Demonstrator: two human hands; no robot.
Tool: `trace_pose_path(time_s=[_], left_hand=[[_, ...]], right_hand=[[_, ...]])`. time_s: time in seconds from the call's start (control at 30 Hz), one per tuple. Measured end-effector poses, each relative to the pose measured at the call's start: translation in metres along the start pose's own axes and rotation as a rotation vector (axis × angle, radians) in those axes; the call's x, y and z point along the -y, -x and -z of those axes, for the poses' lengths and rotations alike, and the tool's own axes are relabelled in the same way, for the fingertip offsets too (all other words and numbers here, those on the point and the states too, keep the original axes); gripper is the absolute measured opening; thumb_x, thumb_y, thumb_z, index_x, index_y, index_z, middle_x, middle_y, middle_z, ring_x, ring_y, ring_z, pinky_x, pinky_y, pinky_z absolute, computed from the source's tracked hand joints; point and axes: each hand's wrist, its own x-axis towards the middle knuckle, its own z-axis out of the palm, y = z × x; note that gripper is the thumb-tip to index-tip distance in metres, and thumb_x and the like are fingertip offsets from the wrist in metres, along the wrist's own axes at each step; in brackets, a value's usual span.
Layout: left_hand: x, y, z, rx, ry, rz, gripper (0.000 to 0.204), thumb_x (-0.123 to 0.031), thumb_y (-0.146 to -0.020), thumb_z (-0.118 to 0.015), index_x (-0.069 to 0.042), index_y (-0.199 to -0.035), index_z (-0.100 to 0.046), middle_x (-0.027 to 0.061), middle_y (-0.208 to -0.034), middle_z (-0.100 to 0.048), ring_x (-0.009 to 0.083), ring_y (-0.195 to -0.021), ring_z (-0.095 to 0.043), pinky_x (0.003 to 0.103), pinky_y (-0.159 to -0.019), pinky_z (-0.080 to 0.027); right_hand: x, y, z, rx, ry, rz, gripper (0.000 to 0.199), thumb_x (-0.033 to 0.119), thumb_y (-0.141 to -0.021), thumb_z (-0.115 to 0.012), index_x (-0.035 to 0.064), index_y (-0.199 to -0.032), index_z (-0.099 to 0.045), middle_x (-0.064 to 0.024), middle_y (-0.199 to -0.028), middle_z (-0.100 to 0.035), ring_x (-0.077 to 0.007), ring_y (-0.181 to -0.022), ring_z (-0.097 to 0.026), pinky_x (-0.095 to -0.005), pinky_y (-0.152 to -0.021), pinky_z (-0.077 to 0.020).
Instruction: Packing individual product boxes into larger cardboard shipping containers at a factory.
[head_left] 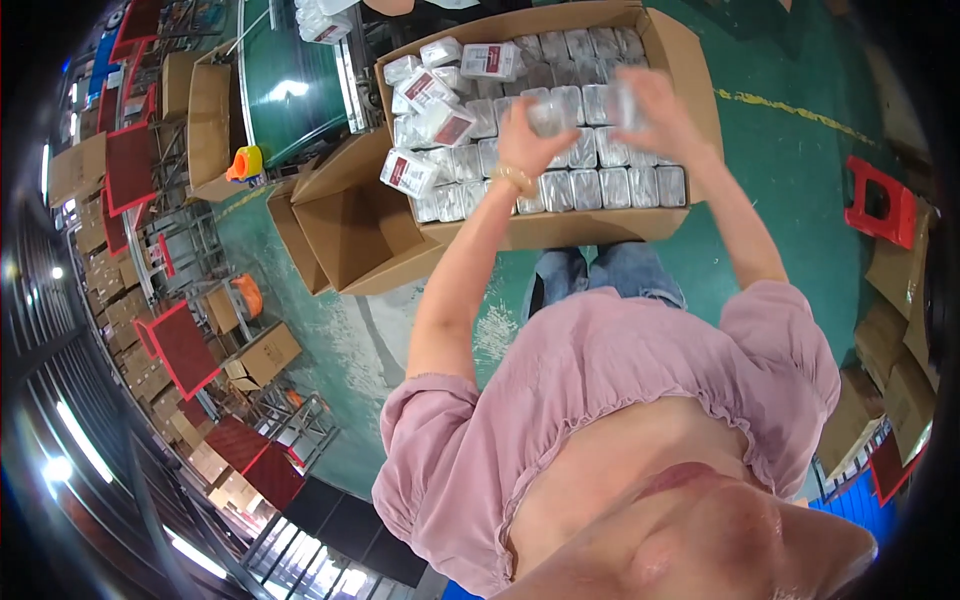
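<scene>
A large open cardboard box (560, 232) in front of me holds rows of clear plastic packs (585, 188) standing close together. Over these rows, my left hand (530, 145) curls its fingers round a clear plastic pack (550, 115). To its right, my right hand (660, 112) is smeared by motion, with another clear pack (628, 105) at its fingers. Several loose packs with white and dark red labels (408, 172) lie tilted on top at the box's left side. The undersides of both held packs are hidden.
An open cardboard box (350, 225) stands left of the packs, beside a green conveyor belt (295, 90). A yellow and orange tape dispenser (245, 163) sits near the belt. At the right, a red plastic stool (880, 203) stands by stacked cartons. Red-topped stands (185, 345) line the left.
</scene>
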Motion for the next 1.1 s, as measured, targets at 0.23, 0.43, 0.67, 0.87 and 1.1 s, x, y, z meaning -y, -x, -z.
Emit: trace_pose_path(time_s=[0.23, 0.43, 0.67, 0.87, 1.1], left_hand=[[-0.007, -0.115, -0.044, 0.062, 0.014, -0.016, 0.080, -0.049, -0.055, -0.079, -0.005, -0.114, -0.049, 0.0194, -0.112, -0.054, 0.0309, -0.104, -0.053, 0.038, -0.088, -0.043], [-0.024, -0.166, -0.148, 0.304, 0.028, 0.006, 0.089, -0.050, -0.054, -0.077, 0.001, -0.120, -0.045, 0.0234, -0.123, -0.046, 0.0365, -0.113, -0.047, 0.039, -0.094, -0.041], [-0.035, -0.163, -0.211, 0.598, 0.028, 0.026, 0.104, -0.056, -0.062, -0.070, 0.004, -0.135, -0.027, 0.0307, -0.130, -0.037, 0.0394, -0.121, -0.040, 0.041, -0.098, -0.038], [-0.024, -0.099, -0.125, -0.011, 0.236, 0.026, 0.062, -0.034, -0.074, -0.066, -0.003, -0.124, -0.045, 0.0223, -0.116, -0.051, 0.0392, -0.107, -0.048, 0.044, -0.092, -0.039], [0.092, 0.047, 0.079, -0.841, -0.151, 0.132, 0.063, -0.017, -0.064, -0.073, -0.002, -0.118, -0.044, 0.0191, -0.109, -0.050, 0.0362, -0.098, -0.049, 0.042, -0.090, -0.037]], right_hand=[[-0.100, 0.041, -0.021, 0.250, 0.161, -0.272, 0.087, 0.040, -0.064, -0.075, 0.0028, -0.132, -0.035, -0.0144, -0.131, -0.041, -0.0344, -0.120, -0.038, -0.0433, -0.102, -0.0306], [-0.076, 0.055, -0.044, 0.283, 0.458, -0.206, 0.093, 0.040, -0.069, -0.072, -0.0007, -0.137, -0.023, -0.0169, -0.136, -0.035, -0.0363, -0.126, -0.031, -0.0448, -0.106, -0.0254], [-0.065, 0.105, -0.038, -0.168, 0.154, -0.523, 0.051, 0.020, -0.082, -0.062, -0.0021, -0.124, -0.042, -0.0197, -0.125, -0.044, -0.0368, -0.115, -0.040, -0.0439, -0.098, -0.0304], [-0.016, 0.011, -0.042, -0.371, -0.290, -0.808, 0.043, 0.013, -0.083, -0.061, 0.0008, -0.121, -0.045, -0.0133, -0.114, -0.053, -0.0225, -0.104, -0.051, -0.0349, -0.089, -0.0401], [0.023, -0.092, -0.127, 0.265, -0.433, -0.193, 0.049, 0.024, -0.077, -0.069, 0.0068, -0.118, -0.049, -0.0112, -0.108, -0.053, -0.0200, -0.093, -0.053, -0.0323, -0.079, -0.0445]])
